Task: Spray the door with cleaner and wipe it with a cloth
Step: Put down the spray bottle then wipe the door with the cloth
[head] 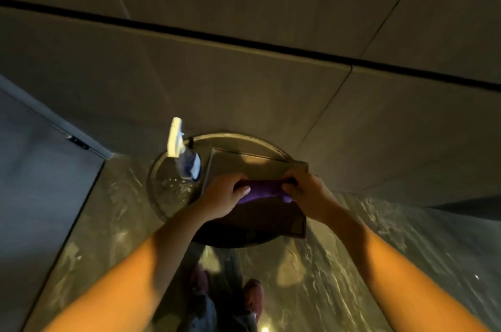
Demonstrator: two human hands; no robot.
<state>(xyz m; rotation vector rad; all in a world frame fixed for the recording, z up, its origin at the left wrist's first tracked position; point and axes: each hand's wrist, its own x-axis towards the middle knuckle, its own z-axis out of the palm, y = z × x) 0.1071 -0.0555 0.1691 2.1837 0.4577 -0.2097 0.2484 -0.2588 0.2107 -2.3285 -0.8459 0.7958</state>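
Label on spray bottle (187,160) blurred; hands (226,196) (307,193) grip purple cloth (264,190).

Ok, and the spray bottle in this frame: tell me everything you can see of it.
The spray bottle stands upright on the left part of a round metal-looking top, beside a rectangular lid. It has a white trigger head, a clear plastic-looking body and a blue and white label. Whether liquid is inside cannot be told. Neither hand touches it: the left hand and right hand both hold a purple cloth just to its right.
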